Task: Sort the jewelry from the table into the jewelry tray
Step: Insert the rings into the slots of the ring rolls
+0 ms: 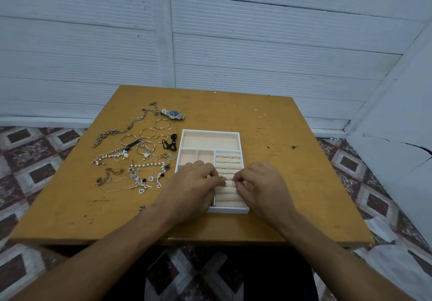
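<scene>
**Both hands at the ring rolls of the jewelry tray**

Two bare forearms reach in from the near edge and meet over the near half of the tray. The left hand (187,184) lies knuckles up across the tray's near left part, its fingers curled toward the ring rolls. A small ribbed ring (222,177) sits at its fingertips, but I cannot tell whether the fingers grip it. The right hand (264,184) is also curled, and its thumb and fingertips pinch a thin ring (234,184) just above the rolls.

The yellow-brown wooden table (292,195) stands on a patterned tile floor (35,160) before a white panelled wall (257,43).

The white jewelry tray (210,131), lined in peach, lies near the table's middle. It has a wide compartment at the far end, two small ones on the left, and ring rolls (228,166) on the right. Several rings (228,157) stand in the farthest slots.

Left of the tray the unsorted pieces lie spread out:
- a long chain necklace (121,128)
- a steel wristwatch (173,114) with a dark dial at the far end
- several hoops (161,124)
- a pearl bracelet (112,156)
- heart-charm pieces (141,191)

Right of the tray, well apart from it, lie two loose rings (257,135), the nearer one (270,145) toward the table's right side.
</scene>
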### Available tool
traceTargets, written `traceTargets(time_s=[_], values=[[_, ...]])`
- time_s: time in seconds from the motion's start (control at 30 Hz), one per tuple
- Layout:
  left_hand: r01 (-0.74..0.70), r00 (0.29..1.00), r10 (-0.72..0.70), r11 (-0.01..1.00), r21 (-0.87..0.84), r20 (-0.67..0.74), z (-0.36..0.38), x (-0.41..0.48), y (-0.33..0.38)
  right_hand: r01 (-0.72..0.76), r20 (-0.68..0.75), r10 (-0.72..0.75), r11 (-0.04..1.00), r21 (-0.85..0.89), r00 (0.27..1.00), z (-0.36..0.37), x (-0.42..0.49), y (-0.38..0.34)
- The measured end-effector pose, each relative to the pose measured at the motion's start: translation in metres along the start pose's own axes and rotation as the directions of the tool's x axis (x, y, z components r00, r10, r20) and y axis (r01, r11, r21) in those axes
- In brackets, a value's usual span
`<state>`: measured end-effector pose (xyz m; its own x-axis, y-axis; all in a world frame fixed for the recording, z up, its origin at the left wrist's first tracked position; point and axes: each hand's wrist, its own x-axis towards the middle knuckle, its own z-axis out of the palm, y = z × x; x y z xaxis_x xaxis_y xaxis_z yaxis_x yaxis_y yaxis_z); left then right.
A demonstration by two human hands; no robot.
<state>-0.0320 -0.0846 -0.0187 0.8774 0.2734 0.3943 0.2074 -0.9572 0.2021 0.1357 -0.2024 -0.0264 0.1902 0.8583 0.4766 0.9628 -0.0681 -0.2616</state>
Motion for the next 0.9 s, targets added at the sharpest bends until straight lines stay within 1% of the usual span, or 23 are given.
traceTargets(time_s=[0.2,0.27,0.37,0.57,0.7,0.9], values=[[0.066,0.997,-0.070,0.994,-0.087,-0.044,-0.008,0.009,-0.005,0.049,-0.015,-0.049,0.999,0.001,0.999,0.000,-0.004,0.001],[0.097,0.993,-0.103,0.991,-0.087,-0.060,-0.013,0.017,-0.006,0.055,-0.007,-0.055,0.998,0.000,0.998,-0.001,-0.006,0.002],[0.146,0.986,-0.151,0.987,-0.069,-0.065,-0.019,0.033,-0.009,0.027,0.018,-0.027,0.999,-0.017,0.999,-0.003,-0.010,0.001],[0.161,0.985,-0.167,0.983,-0.090,-0.054,-0.016,0.049,-0.010,-0.046,0.001,0.046,0.998,0.053,0.999,-0.003,-0.015,0.002],[0.160,0.985,-0.165,0.982,-0.098,-0.044,-0.013,0.051,-0.006,-0.043,-0.009,0.044,0.995,0.088,0.999,-0.002,-0.009,0.003],[0.157,0.987,-0.160,0.985,-0.070,-0.025,-0.014,0.060,-0.006,-0.004,0.007,0.004,1.000,0.025,1.000,-0.003,-0.007,0.005]])
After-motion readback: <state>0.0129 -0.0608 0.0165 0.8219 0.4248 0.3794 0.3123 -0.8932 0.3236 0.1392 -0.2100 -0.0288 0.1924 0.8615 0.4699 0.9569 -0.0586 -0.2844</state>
